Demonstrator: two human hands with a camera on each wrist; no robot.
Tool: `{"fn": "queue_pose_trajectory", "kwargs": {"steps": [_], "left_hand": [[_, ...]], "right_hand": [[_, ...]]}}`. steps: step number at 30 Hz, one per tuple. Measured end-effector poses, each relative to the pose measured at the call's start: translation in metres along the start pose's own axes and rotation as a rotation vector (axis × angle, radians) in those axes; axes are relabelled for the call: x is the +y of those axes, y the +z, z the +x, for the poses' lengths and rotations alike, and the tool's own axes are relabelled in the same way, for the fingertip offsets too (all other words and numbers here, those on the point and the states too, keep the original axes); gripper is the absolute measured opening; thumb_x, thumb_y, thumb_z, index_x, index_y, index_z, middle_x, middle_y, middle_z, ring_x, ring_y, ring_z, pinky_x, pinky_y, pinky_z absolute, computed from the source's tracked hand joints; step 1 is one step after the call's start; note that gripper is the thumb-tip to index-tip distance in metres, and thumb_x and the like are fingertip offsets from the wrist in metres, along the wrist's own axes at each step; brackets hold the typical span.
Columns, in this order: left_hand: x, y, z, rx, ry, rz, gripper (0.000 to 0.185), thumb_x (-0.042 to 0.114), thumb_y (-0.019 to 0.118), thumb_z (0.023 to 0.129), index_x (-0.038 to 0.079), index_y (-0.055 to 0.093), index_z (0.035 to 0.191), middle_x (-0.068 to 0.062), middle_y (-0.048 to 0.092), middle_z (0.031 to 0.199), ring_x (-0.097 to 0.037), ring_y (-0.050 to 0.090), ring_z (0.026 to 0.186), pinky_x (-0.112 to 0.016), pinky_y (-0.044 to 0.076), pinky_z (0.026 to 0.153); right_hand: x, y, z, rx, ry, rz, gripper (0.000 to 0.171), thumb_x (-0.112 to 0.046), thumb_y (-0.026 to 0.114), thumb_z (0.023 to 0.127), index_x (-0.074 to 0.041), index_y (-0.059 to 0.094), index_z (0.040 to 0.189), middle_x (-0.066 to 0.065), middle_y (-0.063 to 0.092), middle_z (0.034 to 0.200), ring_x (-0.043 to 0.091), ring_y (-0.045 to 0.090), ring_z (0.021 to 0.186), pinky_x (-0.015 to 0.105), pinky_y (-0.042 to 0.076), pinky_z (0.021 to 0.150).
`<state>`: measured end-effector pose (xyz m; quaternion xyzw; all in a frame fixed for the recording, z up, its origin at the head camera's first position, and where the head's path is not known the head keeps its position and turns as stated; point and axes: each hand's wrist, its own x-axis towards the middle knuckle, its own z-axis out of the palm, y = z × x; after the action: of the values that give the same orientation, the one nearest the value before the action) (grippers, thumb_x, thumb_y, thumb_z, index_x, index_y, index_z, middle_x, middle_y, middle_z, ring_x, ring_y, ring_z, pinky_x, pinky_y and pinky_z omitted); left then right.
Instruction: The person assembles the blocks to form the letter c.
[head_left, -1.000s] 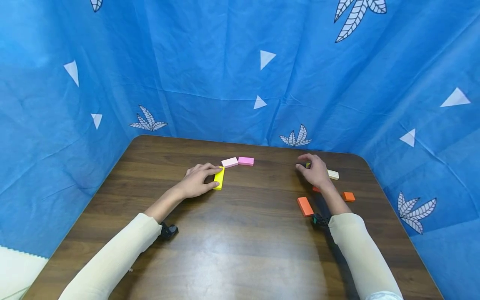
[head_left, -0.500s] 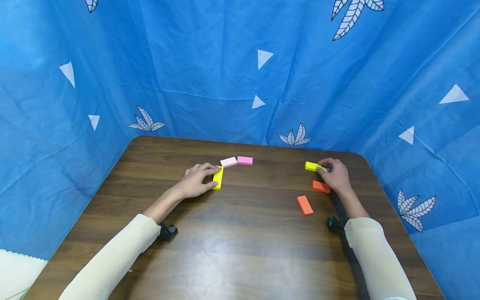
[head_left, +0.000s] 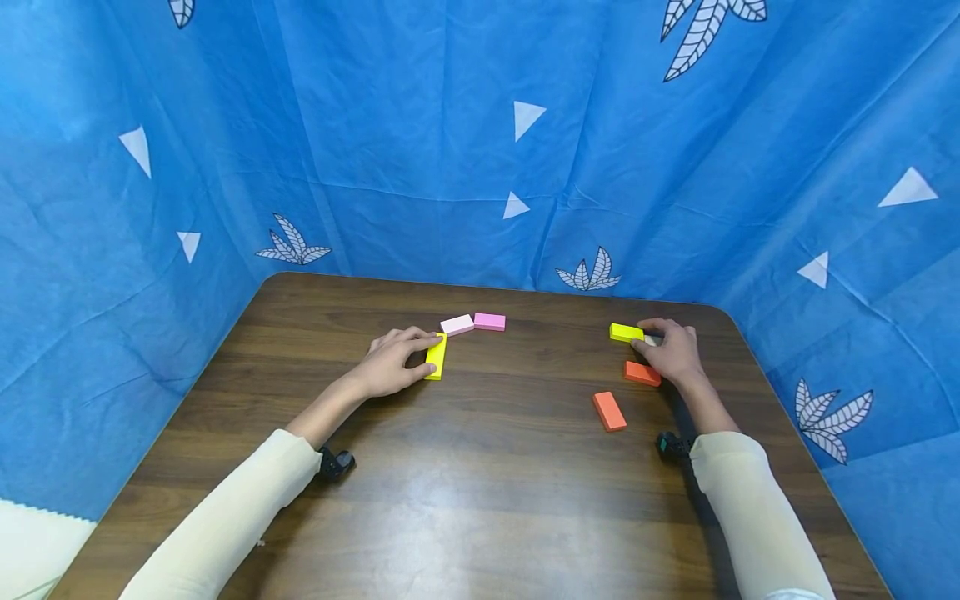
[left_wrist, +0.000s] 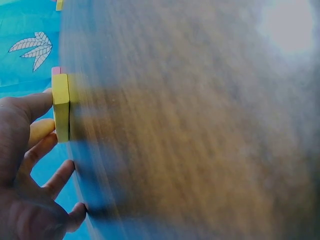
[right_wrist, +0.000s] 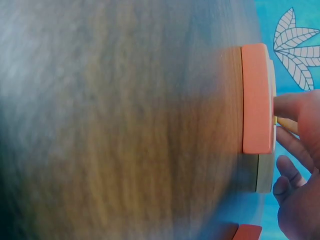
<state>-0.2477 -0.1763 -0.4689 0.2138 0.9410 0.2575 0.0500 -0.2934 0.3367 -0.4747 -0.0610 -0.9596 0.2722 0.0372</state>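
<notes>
At centre left on the table, my left hand (head_left: pixel 387 363) pinches a yellow block (head_left: pixel 436 357) lengthwise, index finger at its far end and thumb at its near end. A pale pink block (head_left: pixel 457 324) lies just beyond the yellow one's far end, and a pink block (head_left: pixel 491 322) adjoins it on the right. On the right side, my right hand (head_left: pixel 671 350) holds a cream block (head_left: pixel 652 340) between thumb and fingers, and most of that block is covered by the hand. A lime-yellow block (head_left: pixel 626 332) lies against its left end.
An orange-red block (head_left: pixel 642 372) lies just in front of the right hand; another orange block (head_left: pixel 610 412) lies nearer the table's middle. In the right wrist view, an orange block (right_wrist: pixel 256 98) partly covers the cream one. Blue cloth (head_left: pixel 420 167) surrounds the wooden table (head_left: pixel 480 483).
The right hand has moved right from over the lime-yellow block to the cream block, uncovering the lime-yellow and orange-red blocks. A small orange block there is now hidden. The left hand has stayed put.
</notes>
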Motion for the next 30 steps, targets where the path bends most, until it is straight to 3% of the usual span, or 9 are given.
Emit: {"fn": "queue_pose_trajectory", "kwargs": {"steps": [15,30], "left_hand": [[0.0000,0.0013,-0.0003,0.007,-0.001,0.003,0.059,0.036,0.072,0.104,0.021,0.056,0.159,-0.004,0.058,0.158,-0.037,0.050,0.142,-0.073,0.030,0.116],[0.0010,0.0006,-0.0008,0.006,0.002,-0.001,0.059,0.036,0.072,0.104,0.020,0.056,0.159,-0.005,0.058,0.158,-0.038,0.050,0.142,-0.074,0.029,0.116]], "right_hand": [[0.0001,0.0062,0.0030,-0.017,0.014,-0.006,0.045,-0.021,0.069,0.105,-0.003,0.063,0.146,0.029,0.061,0.140,0.041,0.040,0.118,0.051,0.040,0.092],[-0.0076,0.0051,0.0023,-0.025,0.006,-0.001,0.043,-0.022,0.068,0.106,-0.001,0.062,0.144,0.028,0.061,0.139,0.042,0.038,0.123,0.056,0.042,0.096]]}}
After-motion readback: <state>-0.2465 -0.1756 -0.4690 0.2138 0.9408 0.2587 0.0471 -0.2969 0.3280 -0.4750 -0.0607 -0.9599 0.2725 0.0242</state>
